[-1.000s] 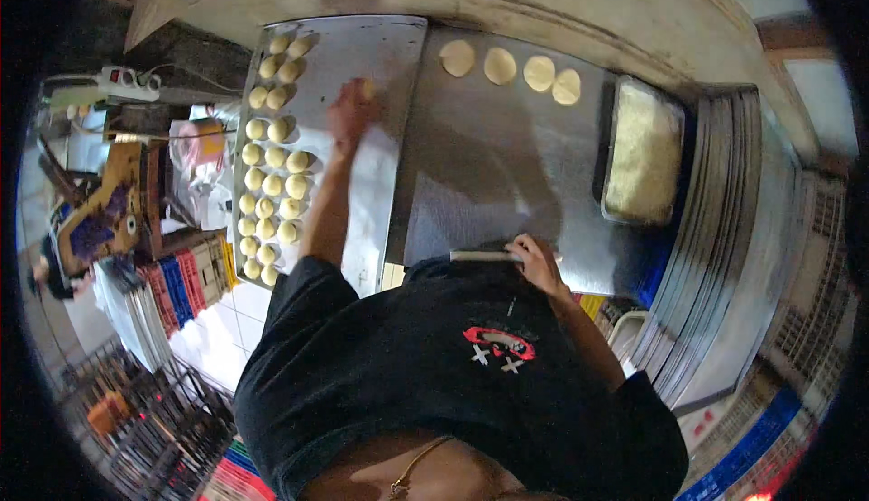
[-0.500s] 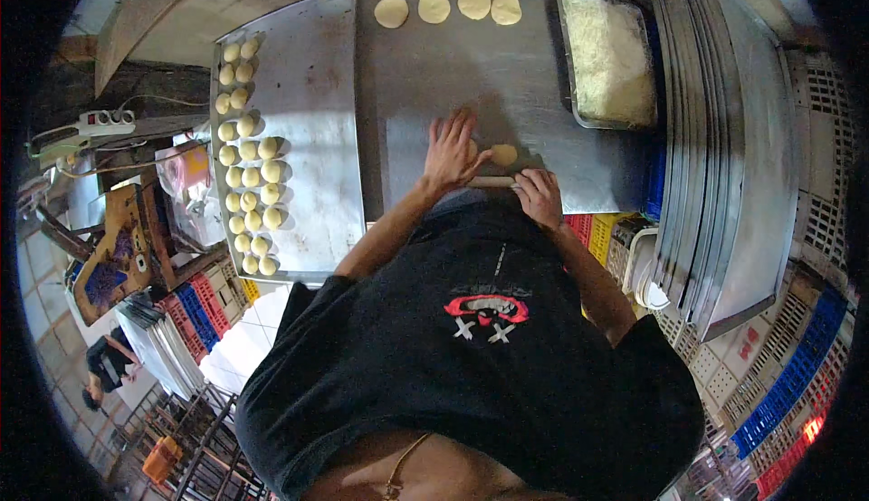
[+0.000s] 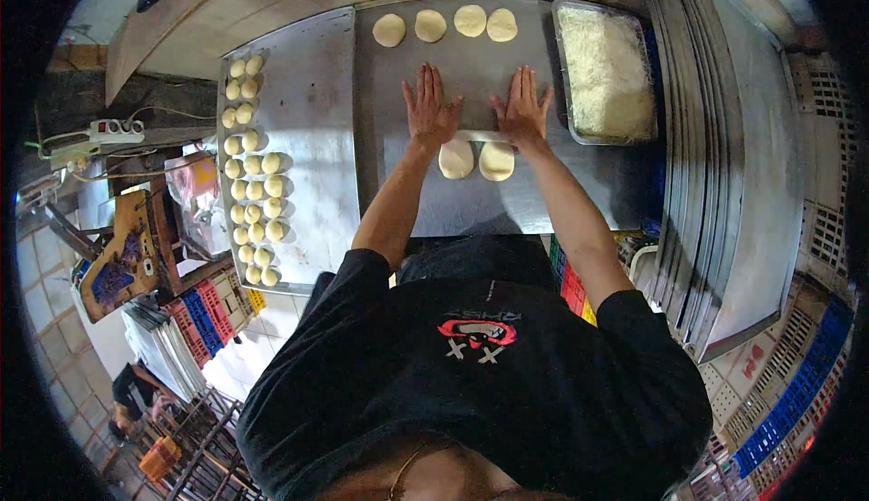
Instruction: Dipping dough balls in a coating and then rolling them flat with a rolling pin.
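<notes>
Both hands lie palm-down on a pale rolling pin [image 3: 480,136]: my left hand [image 3: 433,103] at its left end and my right hand [image 3: 523,103] at its right, each with fingers stretched out and apart, gripping nothing. Just below the pin are two flattened dough discs [image 3: 456,164], side by side on the metal work surface [image 3: 425,202]. Several more discs [image 3: 430,26] form a row along the far edge. To the right of my right hand is a rectangular pan [image 3: 606,76] filled with pale, shredded-looking material.
Many dough balls [image 3: 253,189] line the left side of a metal tray [image 3: 321,139]. Stacked sheets [image 3: 697,166] stand at the right. A power strip [image 3: 116,131] with cords is at left. Coloured crates [image 3: 204,315] sit lower down. Another person [image 3: 136,392] is at the lower left.
My left hand has come from the ball tray to the rolling pin. The pin and both hands moved forward. My right hand's fingers have straightened, and two flattened discs now show below the pin.
</notes>
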Demonstrator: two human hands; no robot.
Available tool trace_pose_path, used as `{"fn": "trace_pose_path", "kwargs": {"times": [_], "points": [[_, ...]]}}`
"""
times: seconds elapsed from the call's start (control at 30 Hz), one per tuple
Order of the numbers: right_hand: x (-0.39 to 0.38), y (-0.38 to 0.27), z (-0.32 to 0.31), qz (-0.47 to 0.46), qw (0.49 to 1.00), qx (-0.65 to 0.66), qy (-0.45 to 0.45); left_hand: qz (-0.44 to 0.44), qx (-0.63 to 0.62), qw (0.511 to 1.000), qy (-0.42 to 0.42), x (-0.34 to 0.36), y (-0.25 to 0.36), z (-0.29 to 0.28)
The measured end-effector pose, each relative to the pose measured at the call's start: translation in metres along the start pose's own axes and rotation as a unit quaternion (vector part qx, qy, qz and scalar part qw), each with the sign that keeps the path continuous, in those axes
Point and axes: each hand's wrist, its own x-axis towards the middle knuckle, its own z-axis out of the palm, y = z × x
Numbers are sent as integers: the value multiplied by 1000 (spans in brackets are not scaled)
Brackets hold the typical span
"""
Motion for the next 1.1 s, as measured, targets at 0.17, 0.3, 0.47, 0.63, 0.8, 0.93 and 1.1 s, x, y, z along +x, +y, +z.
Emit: {"fn": "trace_pose_path", "kwargs": {"times": [0.17,0.3,0.47,0.63,0.8,0.93,1.1], "points": [[-76,-12,-16,-63,997,14,-35,14,-17,999,-41,-69,7,-18],[-150,-17,-30,-77,988,87,-99,7,-113,988,-104,-132,16,-39],[-197,6,-32,-208,967,91,-114,96,-122,972,-176,-189,-2,-51],[-164,28,-36,-103,941,261,-191,41,-305,926,-219,-163,-29,-52],[-114,-5,-35,-29,985,170,-5,13,-183,983,-28,-108,4,-33],[-90,-23,-37,24,927,330,-178,41,-335,938,-82,-105,-4,-25],[-24,-56,-70,12,920,324,-220,-169,-369,913,-33,-59,-36,-91]]}}
